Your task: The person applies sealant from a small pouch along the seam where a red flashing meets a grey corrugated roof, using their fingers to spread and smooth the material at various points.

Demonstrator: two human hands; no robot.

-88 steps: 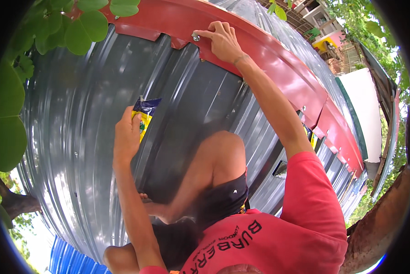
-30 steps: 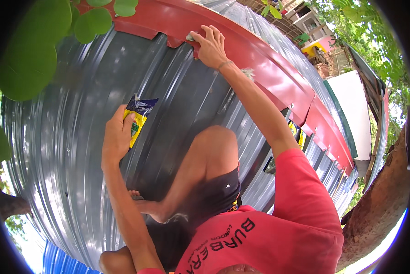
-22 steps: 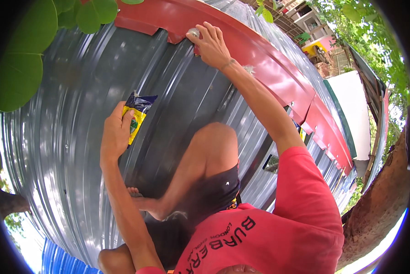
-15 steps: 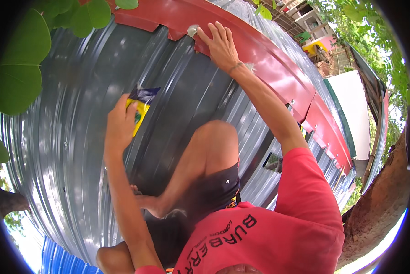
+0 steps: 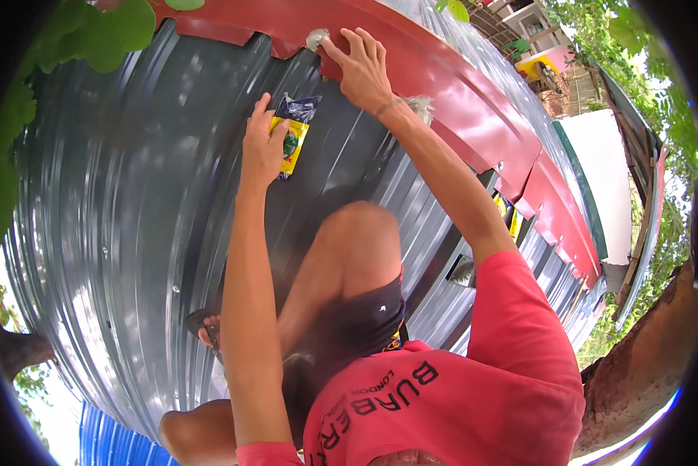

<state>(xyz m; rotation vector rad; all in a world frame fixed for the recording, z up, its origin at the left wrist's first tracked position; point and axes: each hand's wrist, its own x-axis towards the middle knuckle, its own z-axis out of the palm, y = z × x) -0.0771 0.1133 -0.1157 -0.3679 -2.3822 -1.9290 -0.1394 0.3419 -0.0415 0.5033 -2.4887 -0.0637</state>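
My right hand (image 5: 362, 74) reaches up to the red metal flashing (image 5: 457, 93), fingers spread, its fingertips at a pale grey blob (image 5: 316, 39) on the flashing; whether that is soft material cannot be told. My left hand (image 5: 264, 144) holds a yellow and dark-blue plastic packet (image 5: 290, 151) just below and left of it, over the dark corrugated metal roofing (image 5: 131, 194), with the thumb on the packet.
My bent knee (image 5: 364, 233) rests over the roofing. A second yellow packet (image 5: 513, 224) and a small dark square (image 5: 461, 270) lie at the right. Tree branches (image 5: 636, 349) border both sides, leaves overhang the upper left, and blue sheeting (image 5: 116, 431) shows below.
My left hand has moved up and to the right with the packet, closer to the flashing. My right hand has shifted slightly but stays at the pale blob.
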